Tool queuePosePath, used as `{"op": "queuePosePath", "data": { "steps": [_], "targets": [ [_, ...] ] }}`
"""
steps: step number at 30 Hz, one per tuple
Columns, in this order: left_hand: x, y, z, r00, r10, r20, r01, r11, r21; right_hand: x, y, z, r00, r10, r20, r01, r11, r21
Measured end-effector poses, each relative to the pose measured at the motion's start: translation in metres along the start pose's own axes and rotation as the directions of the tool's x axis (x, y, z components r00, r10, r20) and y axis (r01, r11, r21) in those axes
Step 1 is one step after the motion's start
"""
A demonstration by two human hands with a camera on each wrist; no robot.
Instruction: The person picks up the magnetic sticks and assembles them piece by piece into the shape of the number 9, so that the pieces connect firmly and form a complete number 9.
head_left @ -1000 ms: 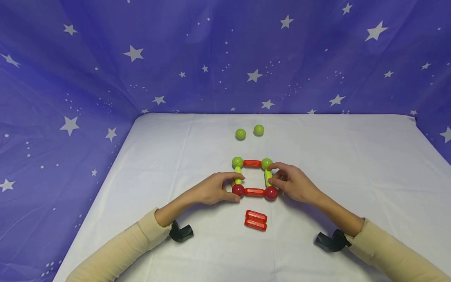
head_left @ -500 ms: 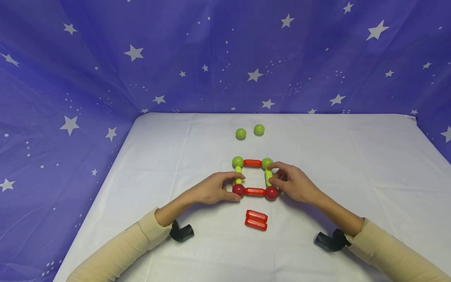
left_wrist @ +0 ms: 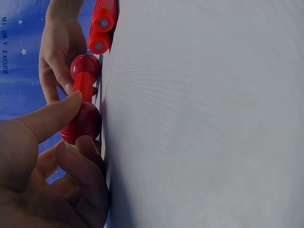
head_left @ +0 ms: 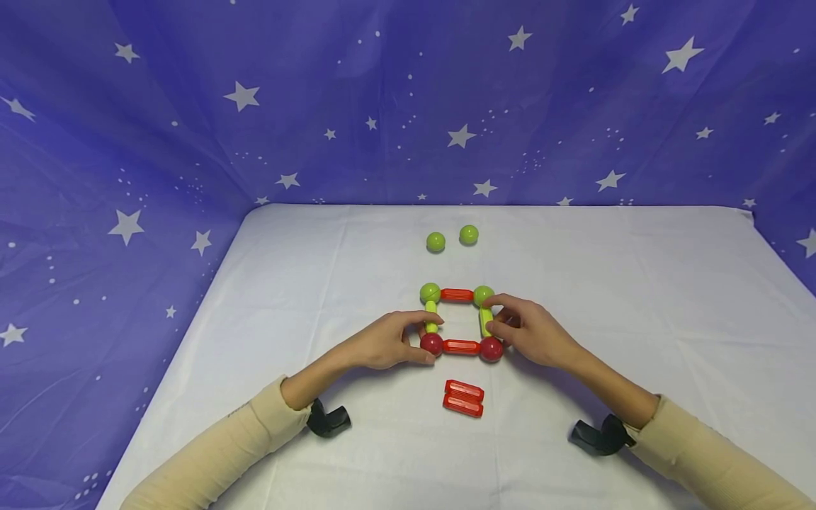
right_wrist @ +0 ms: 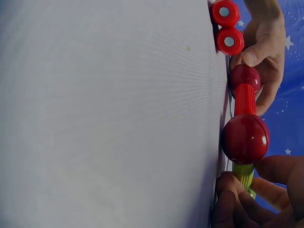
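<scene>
On the white tablecloth lies a square of balls joined by rods. Its far corners are green balls (head_left: 430, 292), and its near corners are a left red ball (head_left: 431, 345) and a right red ball (head_left: 491, 348). Red rods (head_left: 461, 346) form the near and far sides; yellow-green rods (head_left: 431, 316) form the other two. My left hand (head_left: 384, 341) holds the left red ball between thumb and fingers, its index finger lying over the left rod. My right hand (head_left: 534, 330) pinches the right yellow-green rod (head_left: 486, 321), index fingertip by the far right green ball (head_left: 483, 296).
Two loose red rods (head_left: 463, 398) lie side by side in front of the square. Beyond it sit two loose green balls (head_left: 436, 242). A purple star-patterned cloth (head_left: 408, 106) hangs behind the table and at its sides. Each wrist carries a black camera mount (head_left: 329, 419).
</scene>
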State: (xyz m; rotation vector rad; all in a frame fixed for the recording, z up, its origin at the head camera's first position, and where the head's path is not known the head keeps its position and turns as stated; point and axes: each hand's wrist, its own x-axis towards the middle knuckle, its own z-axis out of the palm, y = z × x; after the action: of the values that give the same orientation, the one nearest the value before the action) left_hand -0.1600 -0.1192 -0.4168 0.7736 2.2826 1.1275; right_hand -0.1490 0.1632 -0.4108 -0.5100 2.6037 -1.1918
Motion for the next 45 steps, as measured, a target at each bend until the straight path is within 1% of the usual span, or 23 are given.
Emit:
{"op": "queuePosePath", "data": {
  "steps": [5,12,14,17,20,22,27,30,35,45],
  "targets": [
    [0.0,0.0,0.0,1.0,0.001,0.0,-0.001,1.0,-0.001,-0.002,-0.001,0.0,1.0,-0.02,-0.004,0.02,1.0,-0.009],
    [-0.001,0.0,-0.001,1.0,0.009,-0.002,-0.009,1.0,0.009,-0.013,-0.01,-0.001,0.996,-0.048,-0.077,0.039,0.994,-0.105],
    [-0.001,0.0,0.0,1.0,0.01,-0.003,-0.01,1.0,0.008,-0.018,-0.014,-0.001,0.993,-0.069,-0.097,0.059,0.993,-0.099],
    [-0.001,0.0,0.0,1.0,0.005,-0.006,-0.005,1.0,0.011,-0.026,-0.021,0.002,0.987,-0.118,-0.112,0.111,0.992,-0.068],
    [-0.002,-0.001,0.0,1.0,0.0,-0.007,0.0,1.0,0.011,-0.035,-0.027,0.008,0.983,-0.162,-0.086,0.16,0.987,-0.032],
    [-0.002,-0.001,0.0,1.0,-0.002,-0.006,0.002,1.0,0.01,-0.04,-0.03,0.013,0.983,-0.179,-0.042,0.179,0.984,-0.01],
    [-0.002,-0.001,-0.001,1.0,-0.001,-0.007,0.001,1.0,0.012,-0.048,-0.033,0.026,0.98,-0.18,0.086,0.18,0.984,0.005],
    [-0.001,0.0,-0.001,1.0,0.006,-0.007,-0.006,1.0,0.019,-0.05,-0.032,0.031,0.977,-0.173,0.125,0.173,0.985,0.008],
    [0.0,0.0,0.0,1.0,0.013,-0.005,-0.013,1.0,0.026,-0.051,-0.028,0.035,0.976,-0.156,0.151,0.156,0.988,0.012],
    [0.0,0.0,0.0,1.0,0.017,-0.004,-0.017,1.0,0.018,-0.05,-0.024,0.04,0.975,-0.153,0.162,0.157,0.988,-0.012]
  ]
}}
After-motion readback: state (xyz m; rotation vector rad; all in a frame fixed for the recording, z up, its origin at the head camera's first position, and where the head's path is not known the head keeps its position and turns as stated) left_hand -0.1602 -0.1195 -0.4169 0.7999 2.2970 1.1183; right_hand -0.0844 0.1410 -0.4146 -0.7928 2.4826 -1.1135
